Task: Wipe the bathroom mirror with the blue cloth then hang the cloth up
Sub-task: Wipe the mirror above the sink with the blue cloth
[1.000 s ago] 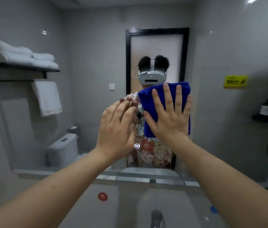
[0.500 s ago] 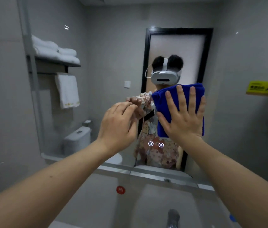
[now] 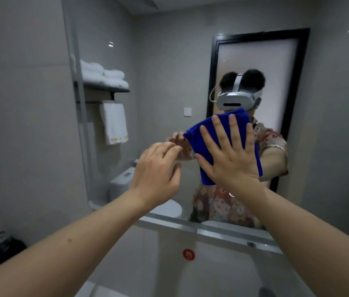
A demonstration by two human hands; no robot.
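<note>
Currently the right hand (image 3: 231,159) lies flat, fingers spread, pressing the blue cloth (image 3: 216,133) against the mirror (image 3: 169,82) near centre. At 9 o'clock of it, the left hand (image 3: 156,174) hovers released, fingers loosely curled, grasping nothing.

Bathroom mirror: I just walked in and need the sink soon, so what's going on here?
A person is wiping the bathroom mirror. The right hand is spread flat, pressing a folded blue cloth against the glass in front of their reflection. The left hand is raised just beside it, fingers loosely curled near the glass, holding nothing. The cloth has not been hung up yet. White towels on a rack show in the reflection.
</note>
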